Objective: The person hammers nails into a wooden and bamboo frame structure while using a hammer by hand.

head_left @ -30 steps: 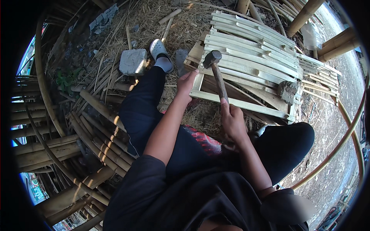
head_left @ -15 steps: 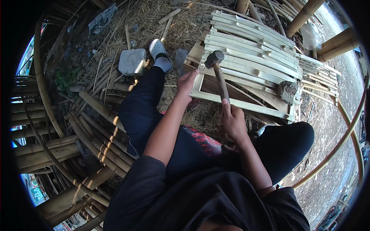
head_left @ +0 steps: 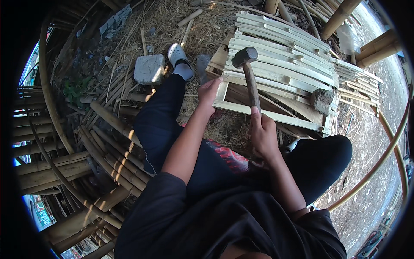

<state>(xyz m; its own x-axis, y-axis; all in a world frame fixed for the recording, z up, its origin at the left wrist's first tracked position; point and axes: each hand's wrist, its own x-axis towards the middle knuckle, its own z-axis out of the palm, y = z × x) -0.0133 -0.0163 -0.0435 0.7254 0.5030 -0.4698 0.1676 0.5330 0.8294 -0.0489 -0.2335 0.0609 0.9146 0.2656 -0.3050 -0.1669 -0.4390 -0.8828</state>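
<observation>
A hammer point(head_left: 250, 80) with a dark metal head and a wooden handle is gripped in my right hand point(head_left: 264, 134), its head raised over a panel of pale bamboo slats point(head_left: 276, 71). At the panel's left end my left hand point(head_left: 208, 94) is closed, thumb and forefinger pinched against the end strip point(head_left: 221, 93). What lies between those fingertips is too small to make out. Along the panel's near side runs a single slat point(head_left: 269, 116), with a gap behind it that shows wooden boards point(head_left: 284, 103) underneath. A rough block point(head_left: 321, 102) rests on the panel's right end.
A pale concrete block point(head_left: 149, 70) stands on the straw-covered ground beside my left shoe point(head_left: 177, 54). Bamboo poles point(head_left: 114, 166) are stacked at the left. More slats point(head_left: 358, 88) lie right of the panel, and a curved pole point(head_left: 375, 168) crosses the right side.
The hammer head has risen slightly and shifted right, with my right hand moving a little. My left hand stays at the panel's left end.
</observation>
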